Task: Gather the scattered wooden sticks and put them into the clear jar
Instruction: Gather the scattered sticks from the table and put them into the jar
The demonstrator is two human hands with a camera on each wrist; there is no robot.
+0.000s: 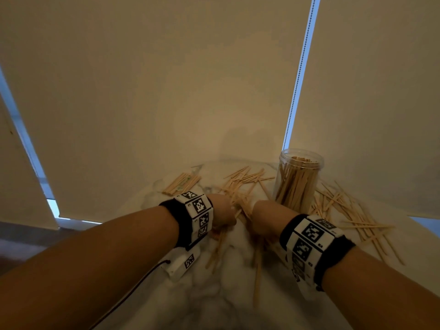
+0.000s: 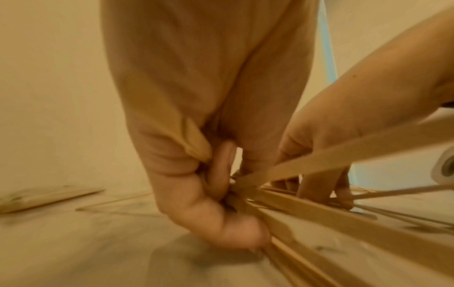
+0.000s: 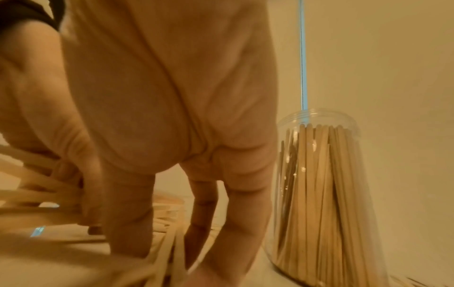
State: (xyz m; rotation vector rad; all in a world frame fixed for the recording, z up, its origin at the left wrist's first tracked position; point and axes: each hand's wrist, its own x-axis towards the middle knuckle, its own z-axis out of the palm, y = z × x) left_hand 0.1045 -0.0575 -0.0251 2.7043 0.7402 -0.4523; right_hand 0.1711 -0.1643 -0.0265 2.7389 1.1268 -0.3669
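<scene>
A clear jar (image 1: 297,179) stands upright at the back right of the marble table (image 1: 228,282), partly filled with wooden sticks (image 3: 317,194). Loose sticks lie behind my hands (image 1: 245,179) and to the jar's right (image 1: 357,217). My left hand (image 1: 226,217) is at the table's middle, its fingers and thumb curled round a bundle of sticks (image 2: 319,213) that rests on the table. Close beside it, left of the jar, my right hand (image 1: 258,217) points its straight fingers (image 3: 236,223) down onto the sticks next to the bundle.
A neat stack of sticks (image 1: 181,184) lies at the back left. A few single sticks (image 1: 257,277) lie toward the front between my forearms. Roller blinds (image 1: 166,91) hang right behind the table, with a bead chain (image 1: 297,75) above the jar.
</scene>
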